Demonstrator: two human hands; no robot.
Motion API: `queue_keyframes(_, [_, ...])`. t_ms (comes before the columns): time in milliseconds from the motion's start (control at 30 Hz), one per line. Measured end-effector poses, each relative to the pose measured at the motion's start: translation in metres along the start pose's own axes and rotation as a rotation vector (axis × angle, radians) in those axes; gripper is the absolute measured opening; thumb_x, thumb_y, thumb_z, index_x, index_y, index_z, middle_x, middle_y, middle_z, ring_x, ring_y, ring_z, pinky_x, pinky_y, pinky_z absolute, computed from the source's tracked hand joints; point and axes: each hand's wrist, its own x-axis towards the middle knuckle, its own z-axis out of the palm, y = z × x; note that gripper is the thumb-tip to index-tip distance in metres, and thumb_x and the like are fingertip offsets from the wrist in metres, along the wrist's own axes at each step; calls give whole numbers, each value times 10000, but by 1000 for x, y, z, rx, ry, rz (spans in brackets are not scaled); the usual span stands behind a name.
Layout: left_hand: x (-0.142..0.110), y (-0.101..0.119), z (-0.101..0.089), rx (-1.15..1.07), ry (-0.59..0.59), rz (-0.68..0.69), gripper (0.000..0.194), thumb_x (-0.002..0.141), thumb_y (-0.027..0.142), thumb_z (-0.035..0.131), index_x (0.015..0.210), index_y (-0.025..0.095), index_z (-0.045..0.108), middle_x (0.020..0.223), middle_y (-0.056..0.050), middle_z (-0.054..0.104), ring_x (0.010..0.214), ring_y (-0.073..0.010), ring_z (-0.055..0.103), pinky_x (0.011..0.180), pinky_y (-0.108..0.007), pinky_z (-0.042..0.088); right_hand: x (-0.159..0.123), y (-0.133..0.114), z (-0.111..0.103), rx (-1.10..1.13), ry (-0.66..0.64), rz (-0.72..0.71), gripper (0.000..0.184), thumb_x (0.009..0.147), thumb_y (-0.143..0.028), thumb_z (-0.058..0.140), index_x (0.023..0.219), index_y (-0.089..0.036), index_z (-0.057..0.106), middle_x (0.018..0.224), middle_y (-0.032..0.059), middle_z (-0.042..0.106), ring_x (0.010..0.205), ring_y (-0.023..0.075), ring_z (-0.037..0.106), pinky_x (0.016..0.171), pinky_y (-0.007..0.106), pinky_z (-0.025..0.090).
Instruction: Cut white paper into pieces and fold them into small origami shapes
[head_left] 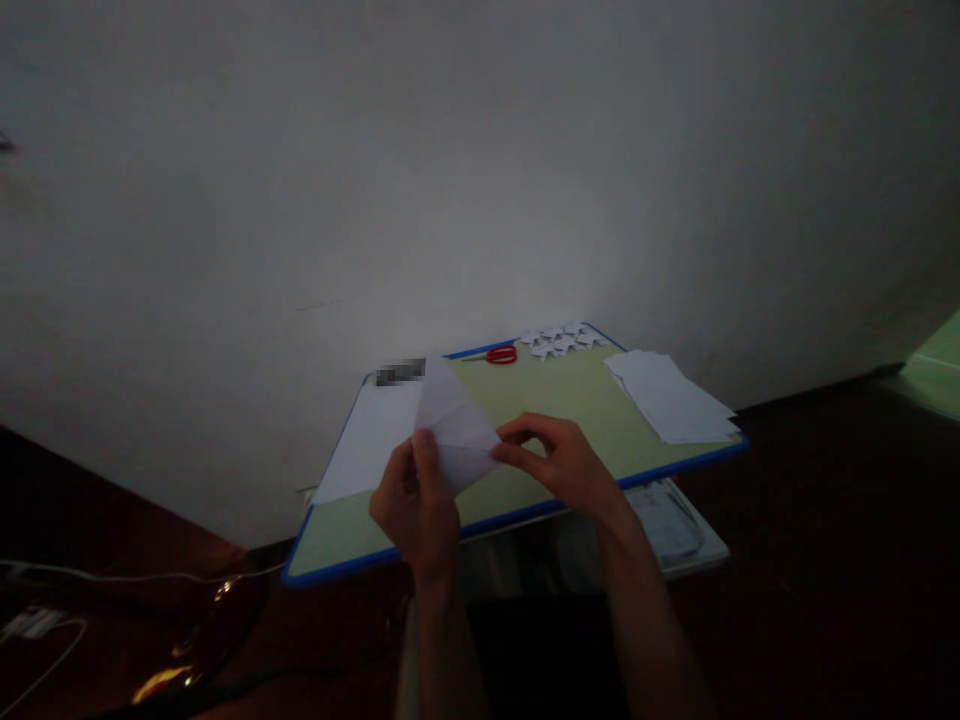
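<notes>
A folded white sheet of paper (456, 425) is held up over a pale green board with a blue rim (600, 405). My left hand (415, 500) grips the paper's lower left part, thumb on top. My right hand (559, 460) pinches the paper's right corner between thumb and fingers. Both hands hover just above the board's near edge.
Red-handled scissors (501, 354) lie at the board's far edge, beside several small white folded paper shapes (562, 339). A stack of white sheets (671, 397) sits on the right, another white sheet (371, 440) on the left. White cables (112, 577) lie on the dark floor at left. A wall stands behind.
</notes>
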Motion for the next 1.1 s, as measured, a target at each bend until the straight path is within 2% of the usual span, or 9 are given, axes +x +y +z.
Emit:
queue_keyframes(100, [-1,2,0,-51,-12,-5,328,944,454,675,820,167,776,688,2,694,648,-144,604,579,-230,447,0,0,0,24,50,18,192,845,-404,828,840,-219,777,793,10,772,765,181,685,758,322,518])
queue_keyframes(300, [-1,0,-1,-119,-80,-4,360,963,443,650,749,168,741,643,14,615,605,-127,537,532,-210,413,0,1,-2,80,64,39,181,824,-386,839,807,-218,772,765,5,754,742,177,660,723,317,496])
queue_keyframes(467, [-1,2,0,-244,-126,-85,304,899,468,738,846,171,783,733,-8,706,671,-146,616,591,-213,470,0,2,-2,90,69,40,189,823,-395,841,806,-221,770,747,3,749,718,176,651,705,318,492])
queue_keyframes(667, [-4,7,8,-385,-47,-213,312,864,475,779,817,167,763,635,26,648,565,-104,535,518,-189,414,-1,-1,-2,75,29,29,203,848,-405,825,794,-219,763,744,5,754,702,168,653,687,308,492])
queue_keyframes(833, [-3,7,8,-372,-41,-182,269,869,417,774,787,161,776,675,17,668,614,-107,556,556,-194,443,-2,-3,-4,15,-34,26,181,869,-393,808,824,-226,759,808,7,768,779,180,685,713,310,495])
queue_keyframes(967, [-3,7,5,-303,-129,-162,279,856,437,777,822,162,803,728,-17,743,664,-150,650,593,-227,505,-1,-4,-2,102,70,8,184,857,-393,810,934,-230,771,884,18,780,844,196,703,797,335,542])
queue_keyframes(1100, [-5,9,4,-298,-187,-163,297,857,464,776,855,169,815,741,-27,772,663,-167,688,590,-236,528,1,-5,1,197,126,24,182,833,-391,819,885,-225,763,831,12,762,778,186,689,742,320,551])
